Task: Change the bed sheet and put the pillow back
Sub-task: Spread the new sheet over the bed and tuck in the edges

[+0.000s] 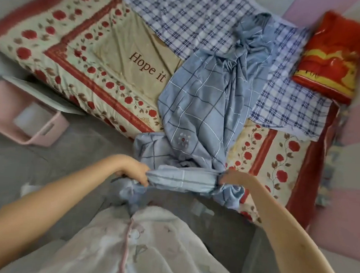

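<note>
Both hands grip one bunched edge of the blue sheet [198,107] at the bed's near side: left hand [133,169] and right hand [234,179] each clenched on it (stretched between them). The pillow [331,55] lies at the far right corner.

The floral-bordered quilted mattress cover [78,50] fills the middle of the view; on it, running from the centre toward 6 o'clock, lies the bunched pale-blue windowpane-check sheet [198,107]. Behind it, from 12 to 3 o'clock, the navy-and-white plaid cloth [189,19] lies on the cover — the red-and-yellow pillow [333,57] at 2 o'clock, beside it. The pink plastic basket [25,117] sits on the floor at 9 o'clock
</note>
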Available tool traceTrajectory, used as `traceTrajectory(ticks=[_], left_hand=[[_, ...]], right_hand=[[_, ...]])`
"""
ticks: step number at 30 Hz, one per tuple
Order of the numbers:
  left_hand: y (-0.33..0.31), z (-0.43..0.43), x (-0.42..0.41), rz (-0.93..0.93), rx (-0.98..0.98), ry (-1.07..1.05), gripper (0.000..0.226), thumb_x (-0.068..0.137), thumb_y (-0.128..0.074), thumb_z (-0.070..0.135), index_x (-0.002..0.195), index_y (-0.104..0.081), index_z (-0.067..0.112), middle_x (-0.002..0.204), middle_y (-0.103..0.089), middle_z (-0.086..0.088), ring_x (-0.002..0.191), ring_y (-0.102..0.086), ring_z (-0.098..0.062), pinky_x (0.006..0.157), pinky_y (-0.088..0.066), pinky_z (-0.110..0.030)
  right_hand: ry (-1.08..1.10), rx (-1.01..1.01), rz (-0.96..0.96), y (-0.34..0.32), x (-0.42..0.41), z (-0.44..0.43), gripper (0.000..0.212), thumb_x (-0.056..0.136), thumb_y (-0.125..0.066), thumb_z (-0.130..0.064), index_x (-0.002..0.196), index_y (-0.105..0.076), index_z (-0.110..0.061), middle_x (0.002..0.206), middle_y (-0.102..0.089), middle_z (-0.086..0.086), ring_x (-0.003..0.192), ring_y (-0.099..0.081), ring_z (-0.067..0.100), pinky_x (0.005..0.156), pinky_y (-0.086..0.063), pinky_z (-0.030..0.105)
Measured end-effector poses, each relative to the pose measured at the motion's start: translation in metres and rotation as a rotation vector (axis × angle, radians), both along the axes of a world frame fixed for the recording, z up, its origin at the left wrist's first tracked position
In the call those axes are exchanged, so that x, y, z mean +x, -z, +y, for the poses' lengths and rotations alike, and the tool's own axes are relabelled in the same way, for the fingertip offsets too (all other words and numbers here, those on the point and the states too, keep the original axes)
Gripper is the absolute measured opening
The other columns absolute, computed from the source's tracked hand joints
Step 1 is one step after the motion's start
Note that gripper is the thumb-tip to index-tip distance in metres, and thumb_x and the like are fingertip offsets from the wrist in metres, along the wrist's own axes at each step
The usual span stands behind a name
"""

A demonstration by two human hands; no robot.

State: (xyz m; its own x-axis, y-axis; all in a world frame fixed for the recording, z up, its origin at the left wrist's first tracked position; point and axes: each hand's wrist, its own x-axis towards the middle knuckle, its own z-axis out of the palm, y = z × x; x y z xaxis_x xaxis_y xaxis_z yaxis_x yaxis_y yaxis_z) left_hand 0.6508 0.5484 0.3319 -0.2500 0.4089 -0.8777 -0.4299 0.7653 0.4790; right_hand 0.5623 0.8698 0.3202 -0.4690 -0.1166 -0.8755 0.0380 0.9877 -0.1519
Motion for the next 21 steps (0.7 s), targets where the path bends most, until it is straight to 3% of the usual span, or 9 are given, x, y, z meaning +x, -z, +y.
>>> traceTrajectory(ticks=[3,5,8,10,12,13,16,19,21], left_hand=[[-0.017,-0.053,-0.022,0.320,-0.046,-0.412,0.043,0.090,-0.061,0.014,0.131,-0.049,0.010,0.129,-0.054,-0.001,0.111,-0.054,-0.016,0.088,-0.044,-0.023],[-0.031,-0.090,-0.037,0.555,-0.158,-0.551,0.053,0.087,-0.064,0.016,0.136,-0.047,0.009,0.132,-0.052,0.000,0.118,-0.052,-0.020,0.095,-0.043,-0.028],[-0.056,-0.144,-0.059,0.820,-0.244,-0.748,0.041,0.082,-0.063,0.006,0.122,-0.060,0.009,0.110,-0.063,-0.004,0.104,-0.059,-0.023,0.080,-0.045,-0.031],[-0.074,-0.183,-0.071,0.987,-0.300,-0.869,0.032,0.080,-0.062,0.001,0.110,-0.064,0.009,0.098,-0.063,-0.004,0.093,-0.059,-0.023,0.072,-0.041,-0.029],[-0.086,-0.226,-0.083,1.120,-0.341,-0.948,0.025,0.079,-0.062,0.000,0.102,-0.064,0.009,0.094,-0.065,-0.006,0.087,-0.059,-0.022,0.071,-0.042,-0.031],[-0.089,-0.249,-0.088,1.171,-0.345,-0.979,0.026,0.079,-0.062,0.000,0.103,-0.065,0.008,0.094,-0.065,-0.007,0.086,-0.059,-0.022,0.072,-0.044,-0.032],[-0.093,-0.319,-0.101,1.225,-0.368,-1.064,0.030,0.080,-0.062,-0.003,0.108,-0.065,0.004,0.095,-0.062,-0.004,0.088,-0.058,-0.020,0.071,-0.039,-0.025],[-0.083,-0.383,-0.107,1.146,-0.402,-1.104,0.020,0.080,-0.063,-0.002,0.099,-0.064,0.003,0.088,-0.061,-0.005,0.083,-0.057,-0.023,0.061,-0.037,-0.021],[-0.073,-0.421,-0.116,1.079,-0.336,-1.077,0.023,0.078,-0.065,-0.002,0.100,-0.064,0.003,0.092,-0.065,-0.009,0.090,-0.060,-0.025,0.069,-0.042,-0.024]], right_hand=[[0.211,-0.299,0.322,-0.027,-0.075,-0.052,0.011,0.077,-0.062,-0.013,0.088,-0.060,-0.012,0.070,-0.052,-0.005,0.065,-0.048,0.013,0.052,-0.043,0.017],[0.292,-0.465,0.567,-0.055,-0.117,-0.095,0.026,0.070,-0.057,-0.014,0.096,-0.061,-0.009,0.068,-0.052,-0.008,0.063,-0.046,0.013,0.059,-0.041,0.027],[0.351,-0.655,0.804,-0.103,-0.149,-0.173,0.019,0.080,-0.054,-0.014,0.095,-0.061,-0.023,0.066,-0.052,-0.011,0.059,-0.046,0.010,0.057,-0.039,0.026],[0.431,-0.763,0.843,-0.132,-0.166,-0.233,0.010,0.084,-0.050,-0.016,0.078,-0.056,-0.022,0.058,-0.045,-0.007,0.054,-0.039,0.012,0.050,-0.032,0.025],[0.485,-0.849,0.853,-0.153,-0.181,-0.295,0.021,0.084,-0.048,-0.018,0.064,-0.041,-0.017,0.057,-0.034,-0.003,0.059,-0.033,0.014,0.050,-0.025,0.028],[0.511,-0.889,0.810,-0.161,-0.189,-0.326,0.019,0.085,-0.047,-0.019,0.067,-0.046,-0.013,0.061,-0.034,-0.002,0.065,-0.034,0.015,0.054,-0.025,0.029],[0.658,-0.942,0.666,-0.171,-0.208,-0.416,0.027,0.096,-0.042,-0.015,0.110,-0.056,0.002,0.084,-0.044,0.003,0.085,-0.041,0.017,0.070,-0.033,0.027],[0.783,-1.139,0.497,-0.173,-0.222,-0.491,0.011,0.099,-0.040,-0.012,0.097,-0.050,-0.015,0.085,-0.051,-0.001,0.079,-0.050,0.014,0.061,-0.045,0.022],[0.807,-1.216,0.486,-0.172,-0.237,-0.529,0.014,0.100,-0.039,-0.012,0.102,-0.052,-0.018,0.083,-0.053,-0.001,0.071,-0.051,0.010,0.053,-0.045,0.019]])
